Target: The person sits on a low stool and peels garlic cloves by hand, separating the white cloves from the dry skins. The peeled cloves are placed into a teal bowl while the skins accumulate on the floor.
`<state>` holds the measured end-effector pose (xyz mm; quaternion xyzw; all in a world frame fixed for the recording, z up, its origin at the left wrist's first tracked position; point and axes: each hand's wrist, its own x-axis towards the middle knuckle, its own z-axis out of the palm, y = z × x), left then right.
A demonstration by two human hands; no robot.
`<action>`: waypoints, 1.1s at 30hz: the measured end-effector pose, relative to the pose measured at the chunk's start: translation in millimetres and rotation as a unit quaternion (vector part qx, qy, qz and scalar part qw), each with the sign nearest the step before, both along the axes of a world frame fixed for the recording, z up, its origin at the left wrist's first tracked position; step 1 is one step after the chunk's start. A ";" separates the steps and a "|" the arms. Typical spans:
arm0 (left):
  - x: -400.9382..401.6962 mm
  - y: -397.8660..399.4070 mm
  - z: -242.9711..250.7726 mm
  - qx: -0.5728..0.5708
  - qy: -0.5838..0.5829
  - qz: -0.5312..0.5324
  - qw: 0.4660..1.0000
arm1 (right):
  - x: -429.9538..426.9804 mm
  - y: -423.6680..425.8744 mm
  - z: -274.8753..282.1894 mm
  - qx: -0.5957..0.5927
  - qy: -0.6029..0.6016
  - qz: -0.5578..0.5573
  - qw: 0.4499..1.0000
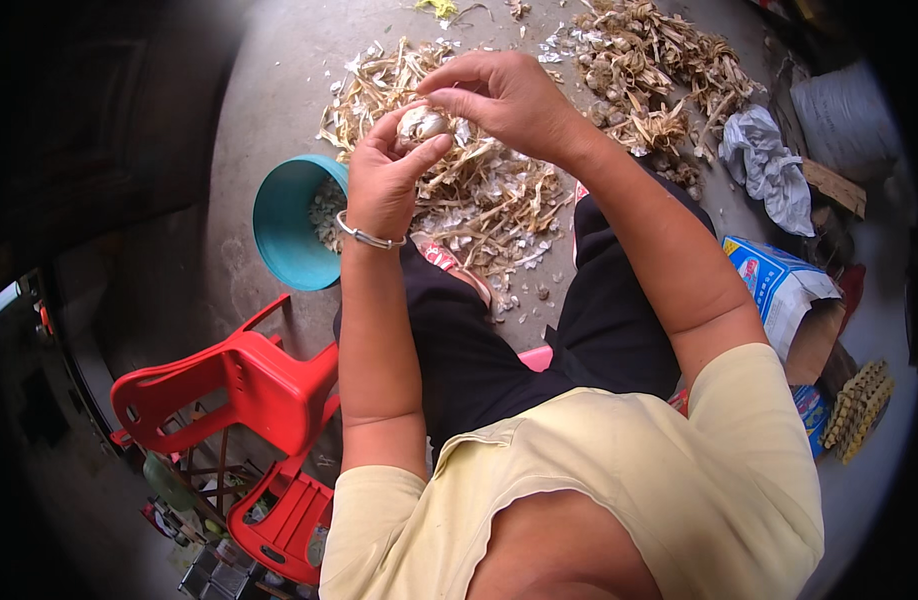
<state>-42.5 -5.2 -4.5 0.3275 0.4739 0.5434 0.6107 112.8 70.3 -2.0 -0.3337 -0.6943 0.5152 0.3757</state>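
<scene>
My left hand (pixel 390 169) holds a garlic bulb (pixel 421 126) between thumb and fingers; some of its pale cloves show through the torn skin. Just above the bulb, thumb and forefinger of my right hand (pixel 493 94) pinch together on a thin brownish shred of garlic skin. Beneath both hands a heap of dry garlic stalks and skins (pixel 496 187) covers the floor. Left of my left wrist, a teal plastic bucket (pixel 283 225) is tipped toward my view, with loose whitish garlic cloves (pixel 326 214) in it.
Bundled dry garlic (pixel 654 67) lies at the far right, near a crumpled plastic bag (pixel 766 169). A blue and white cardboard box (pixel 778 281) stands by my right arm. Red plastic chairs (pixel 271 382) are at left. Skin scraps and a small bulb (pixel 542 292) lie between my feet.
</scene>
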 end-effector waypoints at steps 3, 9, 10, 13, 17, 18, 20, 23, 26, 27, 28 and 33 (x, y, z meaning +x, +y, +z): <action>-4.2 -0.3 -4.3 -0.027 0.112 -0.031 0.993 | 0.1 -4.6 4.3 0.067 -0.056 0.026 0.996; 6.9 -0.7 -1.7 0.006 0.137 0.004 0.991 | 0.5 -6.6 -1.8 0.180 -0.123 -0.015 0.976; 7.5 -0.8 -1.0 0.008 0.137 0.009 0.991 | 0.3 -6.9 -2.4 0.198 -0.130 -0.018 0.971; 8.5 -1.3 0.9 0.015 0.146 0.012 0.989 | -2.1 -8.4 -5.4 0.225 -0.148 -0.038 0.962; 7.8 -0.9 -6.3 0.033 0.249 0.016 0.968 | -4.2 -12.8 -4.0 0.198 -0.176 -0.053 0.963; 8.6 -0.7 -8.2 0.044 0.273 0.015 0.961 | -4.4 -13.0 -2.9 0.182 -0.189 -0.058 0.963; 10.0 -0.5 -8.0 0.053 0.267 0.014 0.962 | -3.3 -12.3 -2.7 0.148 -0.184 -0.061 0.970; 10.3 0.1 -0.2 0.040 0.181 0.012 0.983 | -1.3 -7.0 -5.3 0.096 -0.140 -0.049 0.984; 7.3 0.9 3.7 0.029 0.149 -0.005 0.988 | 2.8 -1.5 -7.2 0.048 -0.135 -0.028 0.989; 5.8 0.9 2.3 0.041 0.164 -0.005 0.986 | 3.2 -0.8 -6.9 0.038 -0.144 -0.023 0.989; 4.3 1.3 -1.0 0.054 0.179 -0.006 0.982 | 3.4 -0.3 -6.1 0.027 -0.153 -0.018 0.988; 1.1 1.2 -5.8 0.067 0.069 -0.009 0.995 | 2.6 5.7 -13.0 -0.021 -0.210 -0.024 0.977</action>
